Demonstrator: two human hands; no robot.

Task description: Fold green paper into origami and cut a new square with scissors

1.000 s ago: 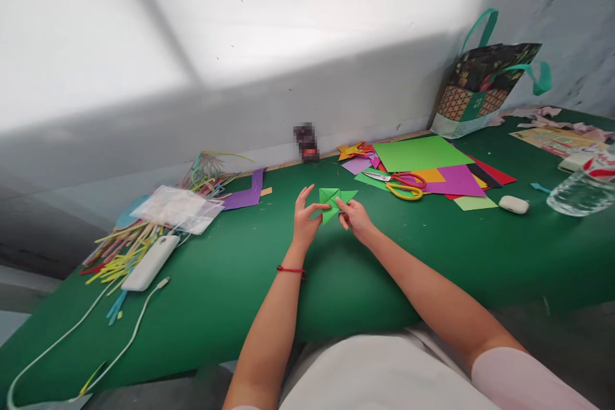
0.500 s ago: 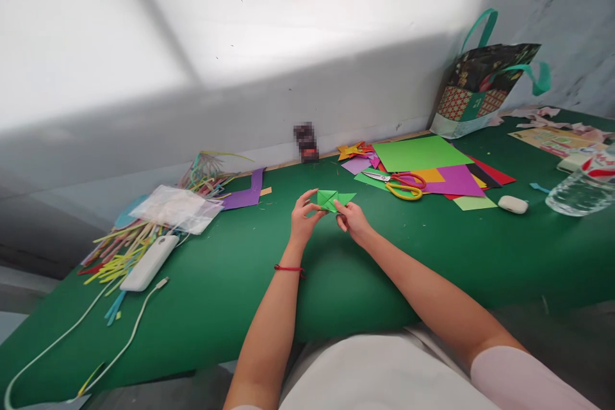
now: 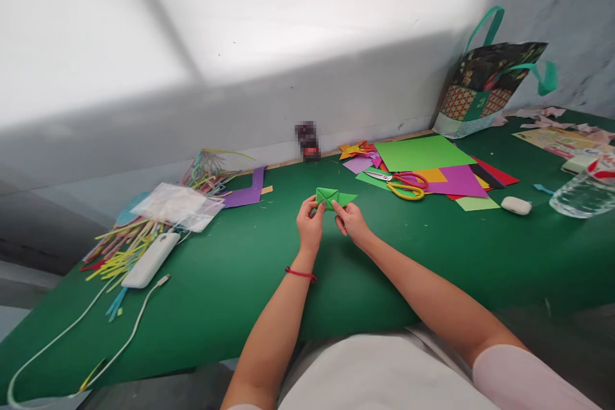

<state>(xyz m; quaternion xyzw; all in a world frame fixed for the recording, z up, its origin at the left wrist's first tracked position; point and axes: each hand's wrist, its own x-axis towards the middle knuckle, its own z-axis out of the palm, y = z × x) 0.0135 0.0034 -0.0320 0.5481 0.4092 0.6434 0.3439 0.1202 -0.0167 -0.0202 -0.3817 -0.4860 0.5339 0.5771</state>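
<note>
Two hands on one paper fold

A green-covered table carries coloured paper sheets with scissors on them, a white power bank beside paper strips, and a patterned bag.

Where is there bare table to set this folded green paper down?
Bare green table lies between the power bank and the left hand, and again this side of the white case, right of the right hand. Crowded: the coloured sheets with scissors behind the folded green paper, and the strip pile far left.
</note>
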